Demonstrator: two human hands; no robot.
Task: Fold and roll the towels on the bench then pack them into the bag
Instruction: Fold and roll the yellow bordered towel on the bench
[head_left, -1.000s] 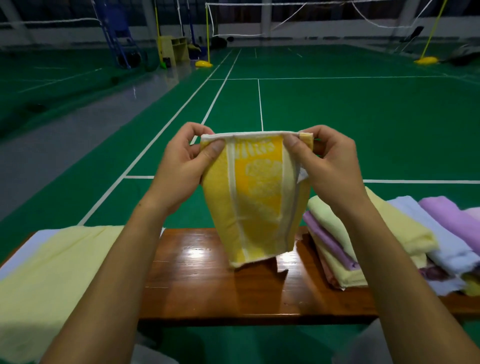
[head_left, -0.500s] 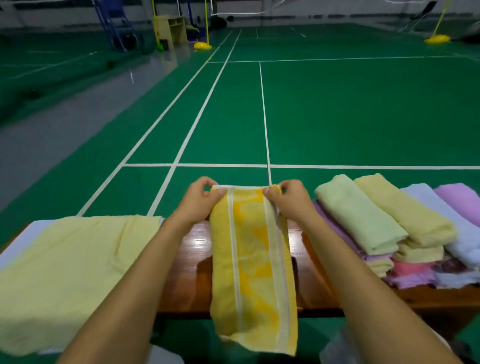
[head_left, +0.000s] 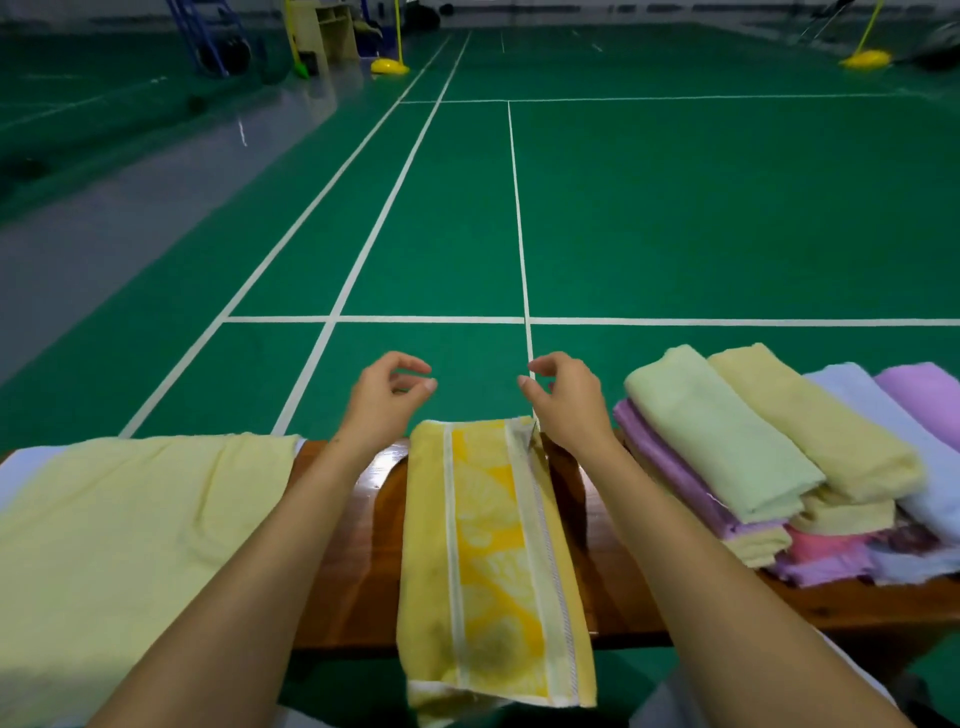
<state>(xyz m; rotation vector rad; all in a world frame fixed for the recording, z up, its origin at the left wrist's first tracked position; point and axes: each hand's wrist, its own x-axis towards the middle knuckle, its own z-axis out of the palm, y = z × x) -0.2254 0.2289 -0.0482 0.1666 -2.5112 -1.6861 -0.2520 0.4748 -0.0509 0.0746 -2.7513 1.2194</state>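
Observation:
A yellow towel with a lemon print (head_left: 488, 551), folded into a long strip, lies across the wooden bench (head_left: 358, 577), its near end hanging over the front edge. My left hand (head_left: 387, 397) hovers just past the towel's far left corner, fingers loosely curled and holding nothing. My right hand (head_left: 563, 400) hovers past the far right corner in the same way, apart from the cloth. No bag is in view.
A pale yellow towel (head_left: 119, 561) lies spread over the bench's left end. A pile of folded towels (head_left: 779, 467) in green, yellow, purple, pink and white fills the right end. Beyond the bench is green court floor (head_left: 675, 218) with white lines.
The yellow strip went from held up in the air to laid flat across the bench. Both hands have let go of its far edge and lifted slightly away.

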